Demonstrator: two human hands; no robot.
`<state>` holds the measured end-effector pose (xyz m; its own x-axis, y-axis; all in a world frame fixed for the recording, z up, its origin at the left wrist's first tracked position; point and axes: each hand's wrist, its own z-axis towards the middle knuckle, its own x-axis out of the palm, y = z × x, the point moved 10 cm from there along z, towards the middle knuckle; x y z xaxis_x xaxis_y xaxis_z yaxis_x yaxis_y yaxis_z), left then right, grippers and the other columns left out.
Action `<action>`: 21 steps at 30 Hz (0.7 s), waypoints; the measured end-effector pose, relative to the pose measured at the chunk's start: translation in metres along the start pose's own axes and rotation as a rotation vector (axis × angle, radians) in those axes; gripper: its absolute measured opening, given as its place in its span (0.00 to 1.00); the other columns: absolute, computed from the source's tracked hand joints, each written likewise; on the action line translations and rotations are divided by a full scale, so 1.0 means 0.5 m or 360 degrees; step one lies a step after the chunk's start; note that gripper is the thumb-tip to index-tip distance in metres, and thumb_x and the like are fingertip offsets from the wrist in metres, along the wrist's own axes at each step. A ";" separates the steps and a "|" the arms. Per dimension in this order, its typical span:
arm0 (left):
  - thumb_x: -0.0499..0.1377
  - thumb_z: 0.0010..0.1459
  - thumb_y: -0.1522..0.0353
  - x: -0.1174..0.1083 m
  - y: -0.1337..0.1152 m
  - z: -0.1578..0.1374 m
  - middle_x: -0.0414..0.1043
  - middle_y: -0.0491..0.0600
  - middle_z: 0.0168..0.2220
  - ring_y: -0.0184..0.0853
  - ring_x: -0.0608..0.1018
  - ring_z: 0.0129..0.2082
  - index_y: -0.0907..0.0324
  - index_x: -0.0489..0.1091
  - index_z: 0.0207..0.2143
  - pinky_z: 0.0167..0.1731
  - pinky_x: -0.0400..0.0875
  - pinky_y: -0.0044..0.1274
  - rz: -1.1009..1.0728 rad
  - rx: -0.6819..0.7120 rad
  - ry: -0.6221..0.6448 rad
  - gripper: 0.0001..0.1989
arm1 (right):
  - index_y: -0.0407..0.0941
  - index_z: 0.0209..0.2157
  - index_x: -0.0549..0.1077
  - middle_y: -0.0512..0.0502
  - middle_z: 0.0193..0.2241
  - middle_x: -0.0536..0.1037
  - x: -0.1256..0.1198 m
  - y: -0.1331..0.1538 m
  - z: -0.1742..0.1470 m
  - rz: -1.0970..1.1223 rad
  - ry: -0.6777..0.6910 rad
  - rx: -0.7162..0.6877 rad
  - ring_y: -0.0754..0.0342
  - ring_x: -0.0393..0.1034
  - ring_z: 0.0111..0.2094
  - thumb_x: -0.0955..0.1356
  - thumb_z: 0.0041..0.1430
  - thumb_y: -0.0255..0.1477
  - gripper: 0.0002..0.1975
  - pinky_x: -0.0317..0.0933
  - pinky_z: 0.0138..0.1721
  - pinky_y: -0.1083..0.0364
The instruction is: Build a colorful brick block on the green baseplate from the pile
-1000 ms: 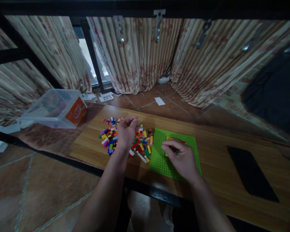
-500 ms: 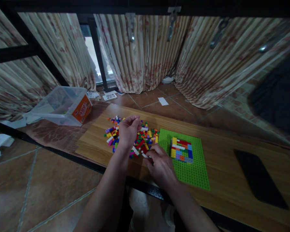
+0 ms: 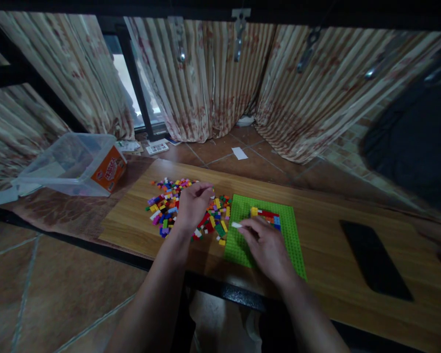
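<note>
Between thumb and fingers, my right hand (image 3: pixel 266 242) pinches a small white toy brick (image 3: pixel 236 225) over the left part of the green baseplate (image 3: pixel 242 252). Behind that hand, partly covered by it, a low structure of coloured bricks (image 3: pixel 267 214) is fixed on the baseplate; its yellow, red and blue parts show. My left hand (image 3: pixel 194 203) is closed, thumb against fingers, above the pile of loose mixed bricks (image 3: pixel 165 208). Whatever its fingertips may hold is too small or hidden to make out.
A clear plastic box (image 3: pixel 69 164) with an orange label stands at the table's left end. On the right of the wooden table (image 3: pixel 323 215) lies a flat black slab (image 3: pixel 375 260). Curtains (image 3: pixel 206 83) hang behind, and papers (image 3: pixel 157 147) lie beyond the table.
My right hand has moved from the pile's edge to above the baseplate, carrying the white brick. My left hand stays over the pile. The camera view has shifted slightly.
</note>
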<state>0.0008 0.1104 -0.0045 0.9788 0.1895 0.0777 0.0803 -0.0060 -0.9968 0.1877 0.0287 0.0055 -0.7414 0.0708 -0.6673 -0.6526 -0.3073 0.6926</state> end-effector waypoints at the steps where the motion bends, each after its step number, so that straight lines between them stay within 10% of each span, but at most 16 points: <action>1: 0.64 0.47 0.68 0.016 0.007 -0.003 0.73 0.44 0.25 0.26 0.71 0.22 0.62 0.76 0.32 0.24 0.67 0.18 0.0056 -0.0008 0.0078 0.08 | 0.49 0.35 0.75 0.47 0.34 0.77 -0.020 -0.017 -0.001 -0.0007 -0.0038 0.0029 0.51 0.72 0.36 0.64 0.64 0.30 0.07 0.63 0.39 0.53; 9: 0.59 0.53 0.70 0.159 0.053 -0.065 0.72 0.44 0.24 0.28 0.72 0.23 0.61 0.75 0.32 0.24 0.65 0.19 0.0416 0.0073 0.0701 0.06 | 0.49 0.36 0.79 0.47 0.36 0.75 -0.077 -0.084 -0.004 -0.0017 -0.0143 0.0129 0.51 0.72 0.38 0.65 0.61 0.29 0.09 0.65 0.41 0.51; 21: 0.57 0.54 0.73 0.215 0.074 -0.093 0.73 0.45 0.23 0.30 0.73 0.24 0.60 0.75 0.32 0.24 0.64 0.20 0.0692 0.0150 0.0756 0.07 | 0.46 0.33 0.78 0.46 0.33 0.74 -0.088 -0.107 -0.004 -0.0067 -0.0272 0.0217 0.52 0.70 0.33 0.67 0.56 0.27 0.06 0.65 0.36 0.52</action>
<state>0.1179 0.0850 -0.0320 0.8969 -0.2655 -0.3538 -0.3376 0.1060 -0.9353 0.2554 0.0403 -0.0025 -0.7212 0.2442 -0.6483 -0.6900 -0.1702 0.7035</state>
